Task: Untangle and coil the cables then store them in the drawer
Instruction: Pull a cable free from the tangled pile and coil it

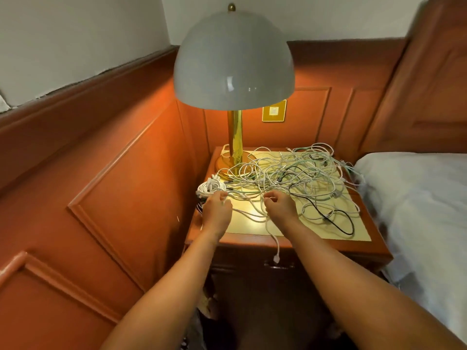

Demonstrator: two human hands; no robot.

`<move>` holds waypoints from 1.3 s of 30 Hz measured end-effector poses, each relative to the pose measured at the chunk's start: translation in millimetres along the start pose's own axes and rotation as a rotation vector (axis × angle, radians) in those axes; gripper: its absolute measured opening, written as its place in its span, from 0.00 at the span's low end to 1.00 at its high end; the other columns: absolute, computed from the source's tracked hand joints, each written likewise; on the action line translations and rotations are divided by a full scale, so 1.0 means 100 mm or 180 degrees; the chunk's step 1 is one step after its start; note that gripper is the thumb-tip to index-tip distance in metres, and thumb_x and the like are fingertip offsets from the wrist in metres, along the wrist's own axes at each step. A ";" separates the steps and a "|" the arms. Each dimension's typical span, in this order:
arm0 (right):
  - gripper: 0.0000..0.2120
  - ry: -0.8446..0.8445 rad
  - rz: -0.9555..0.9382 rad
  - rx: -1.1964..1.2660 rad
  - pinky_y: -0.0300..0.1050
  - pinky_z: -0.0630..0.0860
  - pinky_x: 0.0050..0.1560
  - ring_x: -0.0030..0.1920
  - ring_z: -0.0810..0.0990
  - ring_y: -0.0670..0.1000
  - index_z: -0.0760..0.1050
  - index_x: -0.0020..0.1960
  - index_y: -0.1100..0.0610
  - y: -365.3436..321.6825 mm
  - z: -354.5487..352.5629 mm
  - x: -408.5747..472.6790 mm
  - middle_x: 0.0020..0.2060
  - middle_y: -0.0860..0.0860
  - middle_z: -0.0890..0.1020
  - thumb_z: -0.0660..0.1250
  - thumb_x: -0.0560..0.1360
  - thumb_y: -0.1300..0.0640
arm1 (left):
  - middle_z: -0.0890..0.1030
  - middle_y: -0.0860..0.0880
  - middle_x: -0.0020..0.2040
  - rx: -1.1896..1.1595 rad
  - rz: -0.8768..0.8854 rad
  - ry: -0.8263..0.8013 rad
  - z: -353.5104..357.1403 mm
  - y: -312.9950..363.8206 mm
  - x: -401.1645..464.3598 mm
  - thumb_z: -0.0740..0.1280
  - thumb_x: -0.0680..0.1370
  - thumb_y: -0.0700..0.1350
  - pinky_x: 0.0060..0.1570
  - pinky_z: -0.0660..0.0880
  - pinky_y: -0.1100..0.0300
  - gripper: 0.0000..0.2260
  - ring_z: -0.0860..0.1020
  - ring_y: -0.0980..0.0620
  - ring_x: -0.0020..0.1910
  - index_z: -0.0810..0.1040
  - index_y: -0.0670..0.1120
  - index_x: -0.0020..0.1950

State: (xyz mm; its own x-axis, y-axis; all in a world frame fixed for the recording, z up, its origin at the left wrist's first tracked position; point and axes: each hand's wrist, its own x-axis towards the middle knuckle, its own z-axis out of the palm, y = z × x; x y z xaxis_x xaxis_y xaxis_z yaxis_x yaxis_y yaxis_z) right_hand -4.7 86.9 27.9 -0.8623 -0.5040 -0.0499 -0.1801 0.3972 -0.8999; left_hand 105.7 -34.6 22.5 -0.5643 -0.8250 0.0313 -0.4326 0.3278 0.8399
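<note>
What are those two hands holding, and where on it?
Both pinch a white cable from the tangle. The left hand holds it near the coiled bundle, the right hand further along; its plug end dangles over the nightstand's front edge.

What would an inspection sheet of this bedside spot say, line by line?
Surface: nightstand with a pale top, lit by the lamp.
Job's things: tangle of white, greenish and black cables across the top; coiled bundle at the left edge; drawer shut.
Clutter: nothing seen.
Hands: left hand and right hand each pinch a white cable.
Cables: one white end hangs over the front edge; a black cable loops at the right front.
Surroundings: lamp at the back, wall plate, wood panelling, bed on the right.
</note>
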 end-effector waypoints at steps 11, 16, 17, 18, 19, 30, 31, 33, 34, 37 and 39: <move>0.11 0.0675 0.0611 -0.0649 0.46 0.72 0.45 0.48 0.76 0.56 0.77 0.56 0.61 0.58 -1.10 0.23 0.54 0.59 0.81 0.61 0.77 0.62 | 0.80 0.41 0.59 0.0372 0.0489 -0.0974 0.97 0.53 -0.06 0.63 0.79 0.41 0.49 0.71 0.59 0.14 0.78 0.45 0.55 0.77 0.41 0.63; 0.21 0.0436 0.0708 -0.0621 0.46 0.71 0.54 0.61 0.76 0.60 0.71 0.68 0.61 0.81 -1.04 0.34 0.61 0.60 0.78 0.65 0.79 0.52 | 0.74 0.43 0.64 0.0501 0.0698 -0.0844 1.34 0.60 0.08 0.66 0.79 0.45 0.58 0.70 0.56 0.16 0.74 0.45 0.61 0.74 0.46 0.66; 0.20 0.0533 0.0622 -0.0576 0.46 0.71 0.52 0.60 0.77 0.60 0.71 0.67 0.60 0.83 -1.02 0.36 0.59 0.60 0.79 0.64 0.80 0.51 | 0.73 0.43 0.63 0.0523 0.0726 -0.0755 1.39 0.62 0.12 0.66 0.79 0.47 0.59 0.70 0.55 0.16 0.73 0.45 0.62 0.74 0.47 0.66; 0.18 0.0688 0.0484 -0.0562 0.46 0.71 0.50 0.58 0.78 0.60 0.72 0.66 0.60 0.84 -1.00 0.39 0.57 0.59 0.80 0.63 0.80 0.52 | 0.73 0.43 0.63 0.0571 0.0760 -0.0650 1.44 0.65 0.16 0.65 0.80 0.49 0.59 0.69 0.55 0.16 0.72 0.45 0.62 0.75 0.47 0.66; 0.16 0.0867 0.0303 -0.0580 0.45 0.70 0.47 0.55 0.78 0.60 0.72 0.65 0.60 0.83 -0.99 0.42 0.54 0.59 0.81 0.63 0.80 0.53 | 0.73 0.44 0.62 0.0665 0.0807 -0.0536 1.49 0.67 0.20 0.65 0.80 0.50 0.59 0.69 0.54 0.16 0.71 0.45 0.62 0.75 0.47 0.66; 0.12 0.0644 0.0086 -0.1429 0.48 0.64 0.47 0.54 0.74 0.61 0.75 0.38 0.55 0.61 -0.92 1.00 0.46 0.56 0.80 0.63 0.79 0.52 | 0.75 0.45 0.64 0.1636 0.0905 -0.0924 1.66 0.65 0.45 0.63 0.81 0.48 0.64 0.62 0.51 0.12 0.64 0.41 0.67 0.77 0.47 0.63; 0.11 0.0695 0.0124 -0.1273 0.48 0.66 0.50 0.56 0.73 0.60 0.78 0.42 0.55 0.61 -0.95 1.04 0.49 0.54 0.79 0.64 0.78 0.50 | 0.78 0.45 0.61 0.1497 0.0950 -0.0909 1.65 0.62 0.47 0.64 0.80 0.48 0.64 0.62 0.51 0.11 0.67 0.42 0.65 0.78 0.46 0.60; 0.11 0.0607 0.0210 -0.1227 0.50 0.67 0.59 0.63 0.70 0.58 0.81 0.51 0.52 0.61 -1.02 1.06 0.59 0.52 0.76 0.65 0.78 0.46 | 0.82 0.45 0.55 0.1098 0.0996 -0.0823 1.58 0.60 0.52 0.66 0.79 0.48 0.64 0.62 0.51 0.10 0.75 0.44 0.57 0.81 0.45 0.55; 0.12 0.0441 0.0275 -0.1200 0.50 0.67 0.61 0.64 0.70 0.57 0.80 0.54 0.51 0.61 -1.06 1.06 0.61 0.52 0.75 0.65 0.78 0.45 | 0.83 0.46 0.51 0.0883 0.0990 -0.0727 1.53 0.60 0.53 0.67 0.79 0.48 0.61 0.67 0.51 0.10 0.78 0.45 0.52 0.82 0.44 0.53; 0.18 0.0101 0.0380 -0.1222 0.51 0.72 0.62 0.63 0.73 0.57 0.78 0.60 0.53 0.62 -1.13 0.96 0.63 0.54 0.77 0.63 0.78 0.42 | 0.81 0.46 0.39 0.0305 0.0946 -0.0465 1.34 0.67 0.53 0.65 0.80 0.47 0.38 0.71 0.56 0.10 0.77 0.47 0.39 0.80 0.41 0.46; 0.20 0.0395 0.0020 -0.1510 0.51 0.67 0.65 0.67 0.68 0.56 0.74 0.66 0.53 0.55 -1.14 0.88 0.67 0.54 0.72 0.64 0.78 0.46 | 0.77 0.49 0.35 -0.0115 0.0952 -0.0457 1.19 0.79 0.53 0.63 0.81 0.44 0.35 0.68 0.57 0.10 0.73 0.50 0.35 0.78 0.40 0.45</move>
State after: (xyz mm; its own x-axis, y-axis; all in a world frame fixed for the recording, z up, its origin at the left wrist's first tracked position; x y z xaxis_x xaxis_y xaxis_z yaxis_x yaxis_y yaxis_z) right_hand -144.4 152.5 23.3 -0.9088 -0.4167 0.0234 -0.3457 0.7201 -0.6016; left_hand -41.9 2.3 26.2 -0.7569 -0.6206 0.2050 -0.2089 0.5270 0.8238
